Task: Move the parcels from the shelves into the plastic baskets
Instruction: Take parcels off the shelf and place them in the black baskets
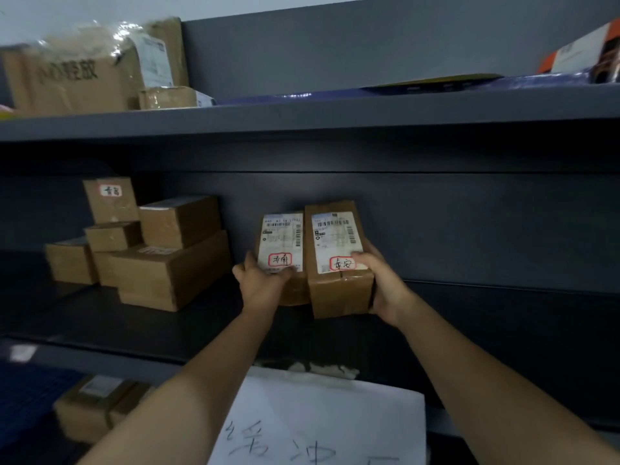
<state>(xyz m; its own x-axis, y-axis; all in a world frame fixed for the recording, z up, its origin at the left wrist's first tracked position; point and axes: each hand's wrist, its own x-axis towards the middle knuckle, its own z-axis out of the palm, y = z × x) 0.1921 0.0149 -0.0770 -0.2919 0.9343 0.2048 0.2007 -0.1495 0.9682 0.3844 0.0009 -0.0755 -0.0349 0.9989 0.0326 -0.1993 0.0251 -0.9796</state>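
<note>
Far from done, judging by the shelf (134, 317): pile of boxes (151, 253) waiting left of the left hand (260, 283), more above. Below both arms, a paper sheet (318, 417). Side by side at the shelf: left parcel (281, 239) gripped in the left hand, right parcel (335, 243) clasped in the right hand (385, 286). Basket not clearly in view; pull-back path looking clear.

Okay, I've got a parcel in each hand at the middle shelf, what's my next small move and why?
Probably draw both back off the shelf toward you. Your left hand grips the left parcel and your right hand grips the right parcel, side by side, so both look secured and ready to leave.
</note>
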